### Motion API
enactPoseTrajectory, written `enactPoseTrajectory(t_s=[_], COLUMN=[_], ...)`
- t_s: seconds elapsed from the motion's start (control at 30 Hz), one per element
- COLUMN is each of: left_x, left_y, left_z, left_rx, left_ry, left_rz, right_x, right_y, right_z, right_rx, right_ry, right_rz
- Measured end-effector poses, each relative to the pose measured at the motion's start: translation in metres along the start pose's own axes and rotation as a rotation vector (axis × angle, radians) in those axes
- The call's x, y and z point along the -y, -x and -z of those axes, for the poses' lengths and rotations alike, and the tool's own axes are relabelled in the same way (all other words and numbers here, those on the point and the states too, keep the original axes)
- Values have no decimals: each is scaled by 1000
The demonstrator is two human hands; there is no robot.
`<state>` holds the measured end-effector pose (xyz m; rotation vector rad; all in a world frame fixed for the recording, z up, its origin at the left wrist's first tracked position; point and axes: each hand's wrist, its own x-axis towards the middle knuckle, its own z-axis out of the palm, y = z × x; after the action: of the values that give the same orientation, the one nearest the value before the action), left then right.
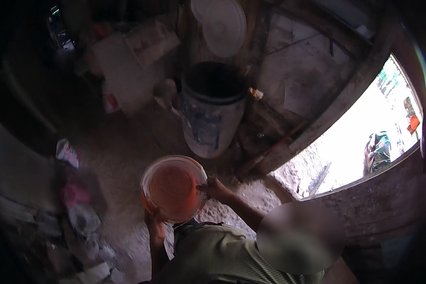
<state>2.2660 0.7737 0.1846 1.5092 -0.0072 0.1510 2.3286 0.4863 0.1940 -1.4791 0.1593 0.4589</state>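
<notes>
An orange round bucket with a pale rim is held in front of my body, its orange inside facing up. My left hand is closed on the near left edge, thumb over the rim. On the right side, my right hand grips the rim with its fingers wrapped at the edge. Just beyond the bucket stands a tall, dirty grey drum with a dark open mouth, upright and apart from my hands.
A pale jug-like container is left of the drum. Pale round lids lean at the back. Cardboard boxes stand at far left. A pink container and assorted rubbish lie on the left. A bright doorway opens on the right.
</notes>
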Motion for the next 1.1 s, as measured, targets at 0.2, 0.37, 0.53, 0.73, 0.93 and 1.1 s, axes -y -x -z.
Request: enactPoseTrajectory(t_s=[0.2, 0.37, 0.53, 0.73, 0.93, 1.1], left_x=[6, 58, 11, 8, -6, -18], left_y=[-182, -274, -342, -401, -449, -478], left_z=[45, 87, 25, -17, -69, -92], left_rx=[322, 266, -79, -279, -411, -591], left_ry=[78, -448, 437, 351, -47, 286], left_rz=[-26, -98, 429, 384, 331, 387], right_x=[84, 106, 150, 222, 251, 267], right_y=[-138, -265, -353, -435, -501, -528], right_z=[-5, 4, 30, 58, 88, 92], right_rx=[-83, -125, 181, 332, 474, 438], right_ry=[88, 96, 248, 125, 178, 179], right_rz=[52, 387, -44, 14, -76, 91])
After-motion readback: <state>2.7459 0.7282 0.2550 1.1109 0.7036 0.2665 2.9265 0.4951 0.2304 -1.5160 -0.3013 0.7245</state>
